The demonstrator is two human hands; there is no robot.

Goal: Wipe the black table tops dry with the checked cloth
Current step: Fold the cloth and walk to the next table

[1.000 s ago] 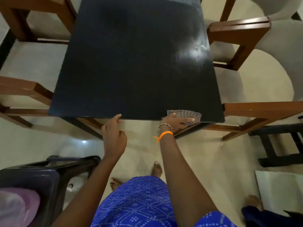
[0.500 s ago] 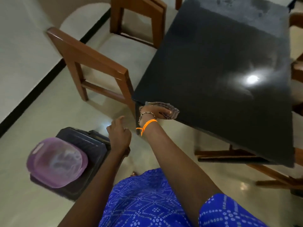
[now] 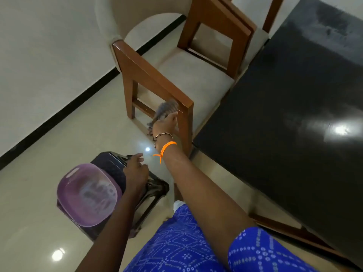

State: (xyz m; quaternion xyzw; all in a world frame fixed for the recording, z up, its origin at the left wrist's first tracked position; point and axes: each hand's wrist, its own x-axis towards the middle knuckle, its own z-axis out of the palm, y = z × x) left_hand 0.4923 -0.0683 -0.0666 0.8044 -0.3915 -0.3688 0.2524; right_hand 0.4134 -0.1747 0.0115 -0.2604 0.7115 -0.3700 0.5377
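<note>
The right arm reaches forward, nearly straight, from the lower middle of the view toward the chair (image 3: 157,83). The right hand (image 3: 164,125) is seen from the back, wrist bent slightly, with a bead bracelet (image 3: 163,135) and an orange thread (image 3: 164,149) round the wrist. Its fingers curl round the cloth (image 3: 164,110), which is bunched and blurred; one end sticks up past the knuckles against the chair's wooden arm rail, and a smaller end hangs below the hand on the left. The cloth is off the table, held in the air just beside the chair's near front corner.

The left arm comes up from the bottom edge, bent a little at the wrist. The left hand (image 3: 135,168) hovers over the dark stool (image 3: 151,185), palm down, fingers loosely extended and slightly spread, holding nothing. Whether the fingertips touch the stool's far edge cannot be told.

A purple basin (image 3: 86,195) sits on the stool, left of the left forearm.

The table (image 3: 294,118) fills the right side, its near corner close to the chair leg, right of the right wrist. Its black top shows a bright light reflection and a duller, streaky patch toward the far end.
</note>
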